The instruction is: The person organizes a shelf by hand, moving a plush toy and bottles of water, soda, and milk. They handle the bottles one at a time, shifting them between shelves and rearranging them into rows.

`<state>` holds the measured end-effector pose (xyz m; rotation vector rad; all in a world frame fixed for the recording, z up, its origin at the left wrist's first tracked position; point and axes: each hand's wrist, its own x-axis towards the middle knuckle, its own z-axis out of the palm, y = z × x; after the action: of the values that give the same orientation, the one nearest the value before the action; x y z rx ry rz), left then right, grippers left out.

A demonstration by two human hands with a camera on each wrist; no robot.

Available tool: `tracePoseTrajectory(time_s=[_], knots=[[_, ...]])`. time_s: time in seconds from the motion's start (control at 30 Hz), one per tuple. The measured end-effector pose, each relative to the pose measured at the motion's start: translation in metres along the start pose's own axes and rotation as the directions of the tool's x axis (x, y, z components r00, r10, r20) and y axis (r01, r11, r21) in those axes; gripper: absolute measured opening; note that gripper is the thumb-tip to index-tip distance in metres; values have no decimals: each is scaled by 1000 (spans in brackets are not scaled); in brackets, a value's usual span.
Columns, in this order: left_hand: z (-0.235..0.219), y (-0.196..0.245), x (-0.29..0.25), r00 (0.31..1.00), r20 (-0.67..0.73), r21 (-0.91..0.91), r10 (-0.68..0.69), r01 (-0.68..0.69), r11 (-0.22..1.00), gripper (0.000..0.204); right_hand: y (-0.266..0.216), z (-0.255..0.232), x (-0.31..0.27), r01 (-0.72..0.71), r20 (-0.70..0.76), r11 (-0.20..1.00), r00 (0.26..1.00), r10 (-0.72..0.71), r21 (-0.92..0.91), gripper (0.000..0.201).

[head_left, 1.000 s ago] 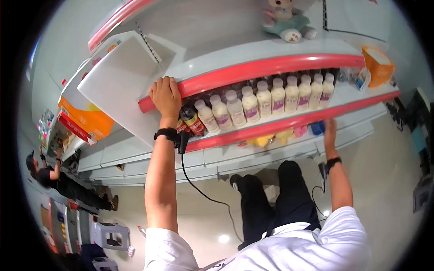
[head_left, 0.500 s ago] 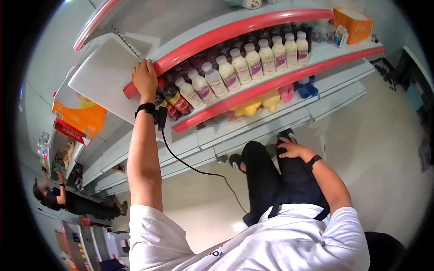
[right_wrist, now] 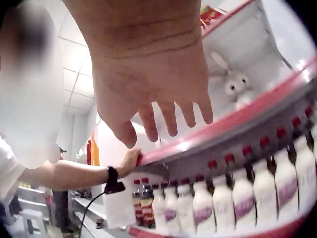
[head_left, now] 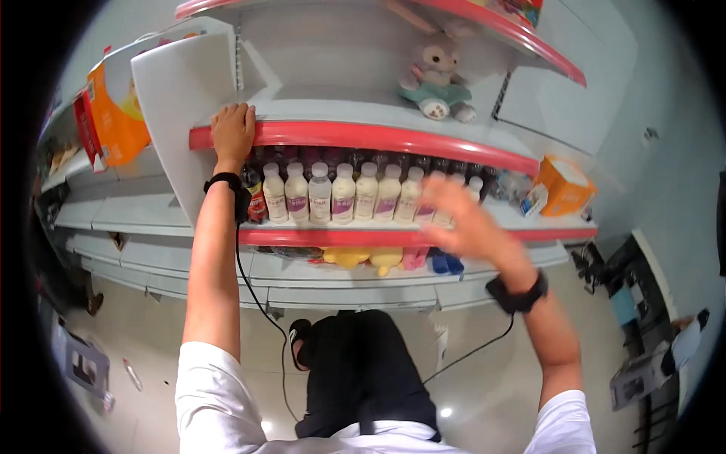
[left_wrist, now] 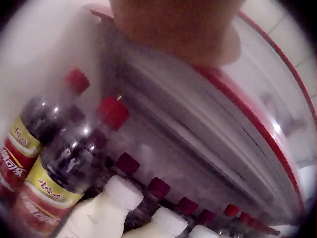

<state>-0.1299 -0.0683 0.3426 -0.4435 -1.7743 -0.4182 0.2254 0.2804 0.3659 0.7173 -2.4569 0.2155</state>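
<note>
My left hand (head_left: 233, 136) grips the left end of the upper shelf's red front edge (head_left: 363, 136), its fingers over the top. Below it, dark drink bottles (left_wrist: 59, 173) with red caps and yellow-red labels stand at the left end of the row. White milk-drink bottles (head_left: 343, 195), some with purple labels, stand upright along the shelf front. My right hand (head_left: 469, 227), blurred in the head view, is raised before the right part of this row. In the right wrist view its fingers (right_wrist: 171, 121) are spread, and it holds nothing.
A plush rabbit (head_left: 436, 79) sits on the upper shelf. An orange box (head_left: 563, 187) stands at the right end of the bottle shelf. Yellow plush toys (head_left: 352, 257) lie on the shelf below. A white side panel (head_left: 185, 98) stands at left, and cables trail from both wrists.
My right hand has gone from the lower shelf to my knee, then up before the bottles with fingers spread. My left hand stays on the red edge. The head view has shifted.
</note>
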Motion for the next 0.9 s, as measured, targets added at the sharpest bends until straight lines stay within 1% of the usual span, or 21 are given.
tracePoseTrajectory(time_s=[0.03,0.07,0.1,0.13,0.17,0.2,0.27,0.3,0.33,0.4,0.43,0.5,0.53,0.57,0.6,0.63,0.7,0.73,0.77,0.87,0.9], knots=[[1,0,1,1000,8,23,-16,16,1000,25,19,-23,31,50,-62,999,997,-50,3,34],[0,2,6,1000,12,45,-24,24,999,25,39,-39,55,-11,-96,999,995,14,37,34],[-4,9,10,999,6,54,-47,46,997,26,60,-54,80,-32,-63,999,997,33,12,36],[-2,9,13,999,38,57,-33,30,998,26,80,-62,99,-156,-16,987,988,155,-47,37],[4,6,14,997,74,61,-18,13,998,26,111,-65,120,-240,45,965,968,246,-109,47],[6,3,21,994,105,65,-1,-6,998,26,137,-63,134,-256,82,937,956,282,-239,51],[-1,5,38,959,280,95,34,-63,993,26,188,-57,164,-276,126,832,917,378,-482,58],[-3,8,47,927,373,105,44,-90,990,26,217,-53,181,-351,92,806,892,443,-477,66],[-7,13,58,898,439,106,-16,-35,994,26,245,-47,196,-424,67,777,858,509,-465,74],[-21,23,82,816,563,131,-133,71,989,28,255,-40,223,-603,-2,713,764,645,-357,88],[-25,27,95,718,679,143,-153,75,987,28,244,-40,229,-700,-33,668,696,717,-252,93],[-30,42,129,478,858,168,-187,83,982,30,325,-19,251,-626,-11,716,756,655,-308,110],[-38,60,135,453,873,210,-182,-13,978,31,365,-9,261,-586,0,738,783,622,-336,119],[-32,67,135,455,885,163,-96,-110,981,33,366,-14,256,-721,-142,684,692,708,-107,126],[-11,67,133,436,900,158,-18,-285,946,37,371,-23,256,-766,-176,639,620,765,77,130],[-8,79,136,350,936,165,-39,-336,927,43,376,-32,257,-771,-207,580,542,814,262,134],[-14,93,133,309,950,144,-48,-298,944,50,388,-52,243,-738,-113,501,509,853,453,137],[-10,101,130,280,959,122,-42,-274,954,54,381,-58,235,-705,-128,540,549,826,459,136],[-4,94,124,301,953,121,-40,-256,959,62,369,-60,226,-679,-132,570,583,801,463,135],[-2,80,139,124,991,78,-48,-252,965,61,367,-53,205,-621,-160,645,654,739,445,129],[-12,77,146,62,997,56,-44,-199,978,60,381,-47,207,-588,-186,679,680,709,440,127]])
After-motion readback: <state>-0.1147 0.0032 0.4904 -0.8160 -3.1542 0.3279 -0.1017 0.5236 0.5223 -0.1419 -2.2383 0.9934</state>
